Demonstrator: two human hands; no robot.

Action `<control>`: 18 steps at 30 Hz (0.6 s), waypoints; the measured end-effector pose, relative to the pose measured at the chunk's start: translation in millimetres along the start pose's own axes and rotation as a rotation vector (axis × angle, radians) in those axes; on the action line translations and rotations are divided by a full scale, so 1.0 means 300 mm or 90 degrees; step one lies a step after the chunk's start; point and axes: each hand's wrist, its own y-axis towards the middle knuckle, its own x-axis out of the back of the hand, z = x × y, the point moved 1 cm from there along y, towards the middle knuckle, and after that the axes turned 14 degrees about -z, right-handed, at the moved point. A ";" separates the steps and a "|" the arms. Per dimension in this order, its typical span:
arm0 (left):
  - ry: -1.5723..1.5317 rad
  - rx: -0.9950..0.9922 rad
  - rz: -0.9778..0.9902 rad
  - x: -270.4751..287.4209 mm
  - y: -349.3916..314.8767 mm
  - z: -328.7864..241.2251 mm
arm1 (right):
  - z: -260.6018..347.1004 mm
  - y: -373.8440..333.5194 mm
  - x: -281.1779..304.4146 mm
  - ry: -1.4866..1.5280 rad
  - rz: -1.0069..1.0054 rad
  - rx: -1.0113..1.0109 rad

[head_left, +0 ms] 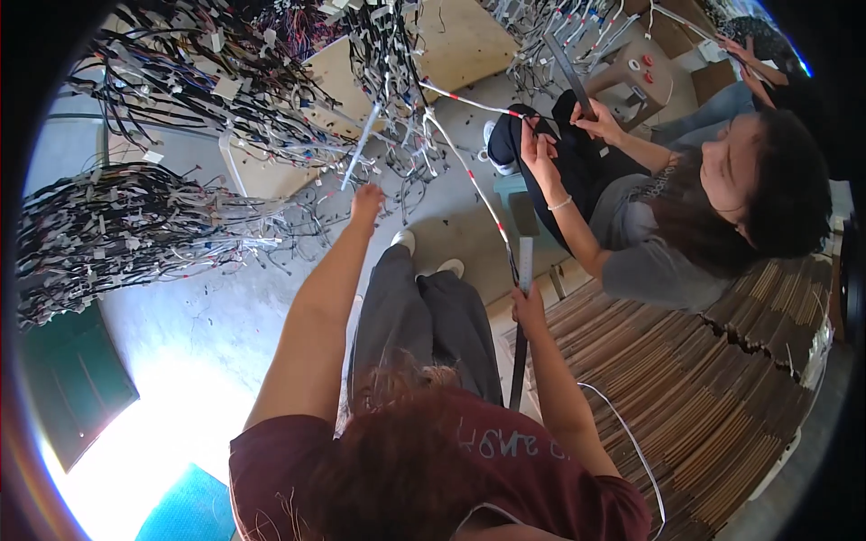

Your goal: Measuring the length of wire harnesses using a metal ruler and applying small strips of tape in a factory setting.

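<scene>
1. Reddish hair and maroon shirt (pixel 505 469) fill the bottom of the view; grey trousers (pixel 424 325) and pale shoes (pixel 424 252) below, on a concrete floor (pixel 180 325).
2. Right hand (pixel 528 302) is clenched around a flat ruler-like strip (pixel 523 270), held upright; a dark strap (pixel 518 370) hangs under the fist.
3. White wire with red bands (pixel 469 171) runs from that right hand up and across toward the hanging bundles.
4. Left hand (pixel 365 200) is raised at the wire ends; fingers appear pinched on a thin pale strand (pixel 361 149), grip not fully clear.
5. Handling guess: wire is light, limp, thin and easy to snag or tangle; best held near the banded sections or by the end, not yanked.
6. Stacked cardboard sheets (pixel 704 379) sit at right.
7. Co-worker in grey (pixel 649 243) sits opposite, their hands on the same wire.
8. Farthest: dense wire harness bundles (pixel 162 216) with white tags, wooden board (pixel 469 45).
</scene>
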 end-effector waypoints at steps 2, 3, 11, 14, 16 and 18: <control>0.123 -0.113 -0.018 0.033 0.152 -0.051 | -0.006 0.002 0.014 -0.064 -0.053 -0.014; 0.221 -0.153 -0.056 -0.044 0.143 -0.163 | -0.022 -0.005 0.047 -0.067 -0.075 -0.032; 0.311 -0.298 -0.204 -0.178 0.314 -0.549 | 0.118 -0.128 0.119 -0.297 -0.167 0.095; 0.287 -0.310 -0.187 -0.210 0.413 -0.557 | 0.080 -0.154 0.147 -0.317 -0.218 0.059; 0.312 -0.309 -0.172 -0.241 0.465 -0.544 | 0.062 -0.188 0.164 -0.345 -0.245 0.005; 0.299 -0.298 -0.151 -0.243 0.566 -0.532 | 0.061 -0.213 0.160 -0.392 -0.265 0.049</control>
